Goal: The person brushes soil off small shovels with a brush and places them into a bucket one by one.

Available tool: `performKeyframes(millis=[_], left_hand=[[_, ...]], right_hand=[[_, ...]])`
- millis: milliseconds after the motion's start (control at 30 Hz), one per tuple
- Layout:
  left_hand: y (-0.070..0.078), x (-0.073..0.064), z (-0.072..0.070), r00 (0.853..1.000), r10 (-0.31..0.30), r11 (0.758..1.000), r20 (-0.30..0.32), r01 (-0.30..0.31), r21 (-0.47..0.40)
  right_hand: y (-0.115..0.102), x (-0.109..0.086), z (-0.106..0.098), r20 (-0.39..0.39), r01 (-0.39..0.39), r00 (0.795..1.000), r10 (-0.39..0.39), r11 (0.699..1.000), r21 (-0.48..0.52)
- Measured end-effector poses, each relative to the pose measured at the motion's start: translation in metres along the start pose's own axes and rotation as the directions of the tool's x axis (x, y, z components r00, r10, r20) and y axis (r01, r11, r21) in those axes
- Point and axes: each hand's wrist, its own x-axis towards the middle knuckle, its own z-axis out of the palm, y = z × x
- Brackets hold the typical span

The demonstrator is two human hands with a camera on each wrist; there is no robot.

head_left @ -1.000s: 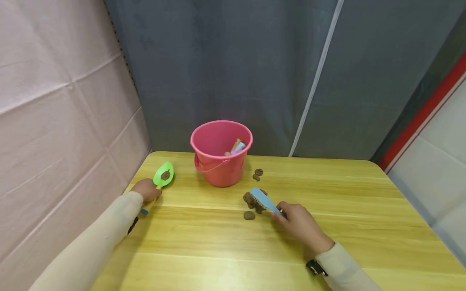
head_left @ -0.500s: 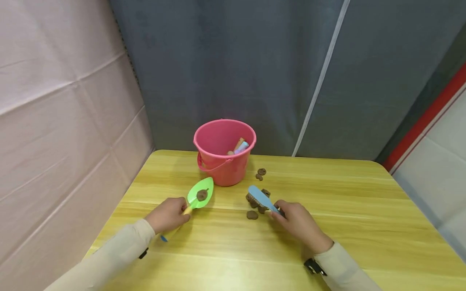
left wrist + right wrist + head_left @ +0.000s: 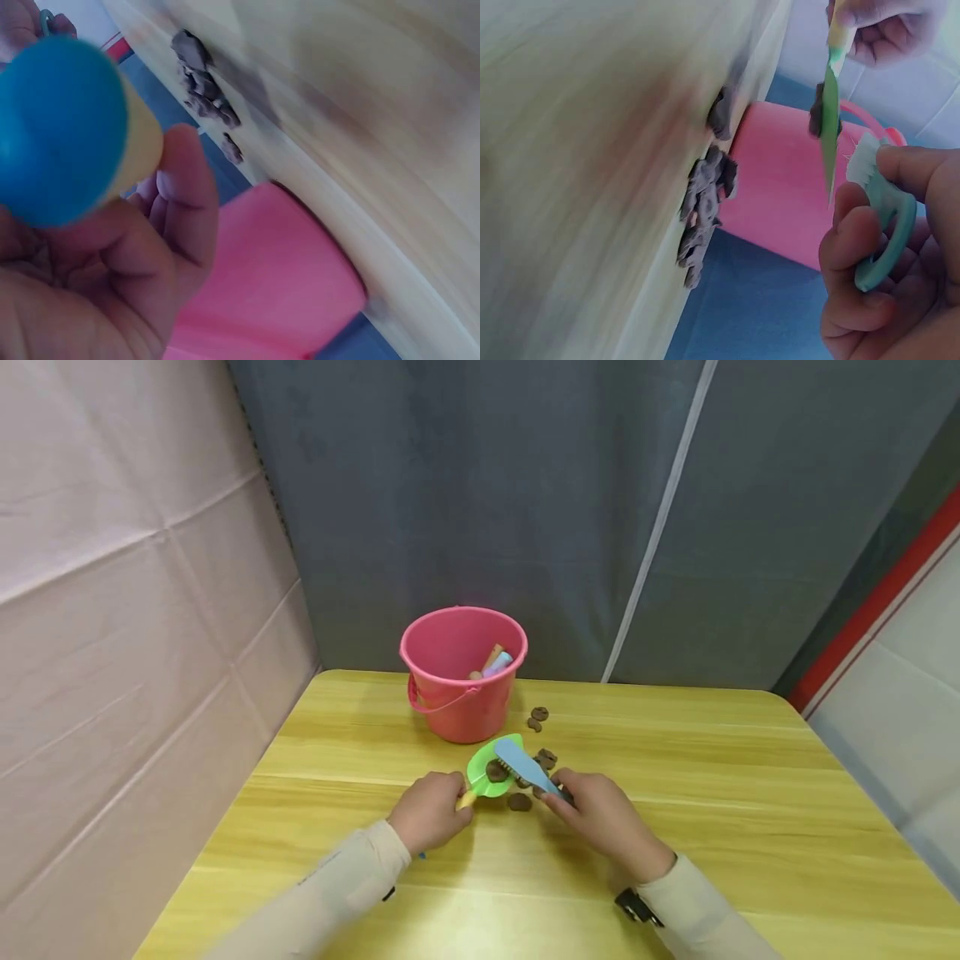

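My left hand grips the yellow handle of a toy shovel, whose rounded blue end fills the near part of the left wrist view. On the green blade lies a brown lump that looks like clay. My right hand holds a light blue brush by its handle, bristles down. In the head view the brush head overlaps the blade; the right wrist view has the blade raised off the table, beside the bristles. Several brown pieces lie on the table below, partly hidden by the brush in the head view.
A pink bucket with its handle hanging down stands behind the shovel, with a few small items inside. Two brown bits lie right of it. The wooden table meets a grey curtain at the back.
My left hand has carried the shovel and its brown lump from the table's left edge rightward to the brush. The brush has shifted slightly left, over the blade.
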Motion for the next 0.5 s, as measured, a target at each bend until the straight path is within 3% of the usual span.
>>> performKeyframes(millis=[200, 500], left_hand=[[0.012, 0.008, 0.01, 1.0, -0.005, 1.0, -0.016, 0.005, -0.009], [0.02, 0.01, 0.016, 1.0, -0.012, 0.995, 0.018, 0.014, -0.104]], right_hand=[[-0.003, 0.005, 0.002, 0.004, 0.028, 1.0, -0.028, 0.999, -0.026], [0.003, 0.004, 0.005, -0.002, -0.025, 1.0, 0.025, 0.994, -0.108]])
